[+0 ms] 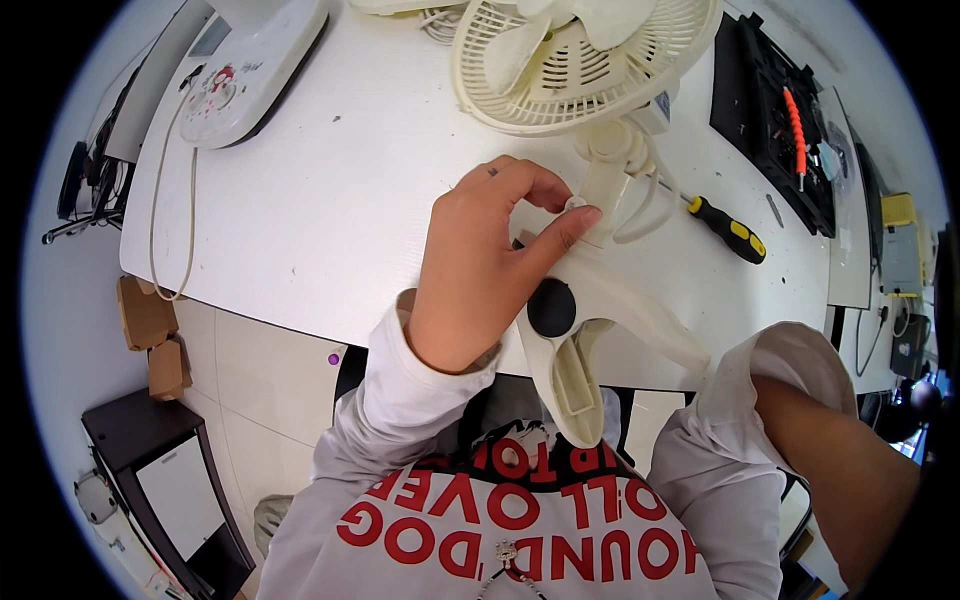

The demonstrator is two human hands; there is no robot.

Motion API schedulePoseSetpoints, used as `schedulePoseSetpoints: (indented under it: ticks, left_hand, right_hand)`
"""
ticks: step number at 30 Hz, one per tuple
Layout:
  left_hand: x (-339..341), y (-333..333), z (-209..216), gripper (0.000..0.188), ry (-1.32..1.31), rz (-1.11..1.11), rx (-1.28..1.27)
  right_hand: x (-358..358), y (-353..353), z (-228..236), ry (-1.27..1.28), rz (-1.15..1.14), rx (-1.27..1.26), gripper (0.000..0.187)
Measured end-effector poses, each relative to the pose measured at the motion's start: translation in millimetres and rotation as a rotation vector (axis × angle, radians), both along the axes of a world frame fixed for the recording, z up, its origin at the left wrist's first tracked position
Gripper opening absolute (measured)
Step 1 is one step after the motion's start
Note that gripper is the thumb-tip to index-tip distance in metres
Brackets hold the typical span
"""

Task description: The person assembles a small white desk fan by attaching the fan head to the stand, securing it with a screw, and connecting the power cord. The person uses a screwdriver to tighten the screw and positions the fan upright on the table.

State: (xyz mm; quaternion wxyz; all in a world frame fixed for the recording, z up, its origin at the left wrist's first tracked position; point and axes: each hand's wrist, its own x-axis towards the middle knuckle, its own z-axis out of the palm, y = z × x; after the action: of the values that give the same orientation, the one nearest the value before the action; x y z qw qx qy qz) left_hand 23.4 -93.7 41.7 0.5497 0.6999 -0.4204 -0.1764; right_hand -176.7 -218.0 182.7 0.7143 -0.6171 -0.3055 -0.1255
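Note:
A cream-coloured electric fan [610, 175] lies on the white table, its round grille [548, 118] with pale blades at the far side. Its splayed base [572, 375] reaches over the near table edge and has a black round pad [551, 307]. Beside the fan's neck, my left hand [470, 260] pinches a small whitish knob-like piece [575, 203] between thumb and fingers. Whether that piece is attached to the neck, I cannot tell. My right forearm [835, 460] runs out at the lower right; the hand itself is outside the picture.
A screwdriver [728, 229] with a black and yellow handle lies right of the fan. Farther right is an open black tool case [765, 110] with an orange rod [795, 135]. At the far left stands a white appliance base [250, 85] with its cable [192, 215] looping over the table edge.

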Motion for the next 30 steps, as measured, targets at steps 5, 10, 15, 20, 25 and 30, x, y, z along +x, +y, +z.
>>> schedulePoseSetpoints:
  ticks: [5,10,15,20,25,30]
  left_hand:
    - [1,1,3,0.014,-0.047,-0.026,-0.052]
    - [7,4,7,0.013,0.062,-0.089,-0.035]
    - [4,-2,0,0.014,0.068,-0.028,-0.179]
    - [3,-3,3,0.015,0.057,-0.058,-0.026]
    - [6,-3,3,0.013,-0.007,-0.046,-0.025]
    - [14,-3,3,0.012,-0.093,-0.116,-0.085]
  right_hand:
    - [0,0,1,-0.002,0.005,0.008,0.009]
    - [-1,0,0,-0.004,0.005,0.010,0.009]
    - [-1,-1,0,-0.006,0.013,0.013,0.010]
    - [-2,-2,-1,-0.008,0.014,0.015,0.011]
    - [-2,-3,1,-0.011,0.015,0.019,0.012]
    - [-3,-4,1,-0.015,0.016,0.020,0.013]
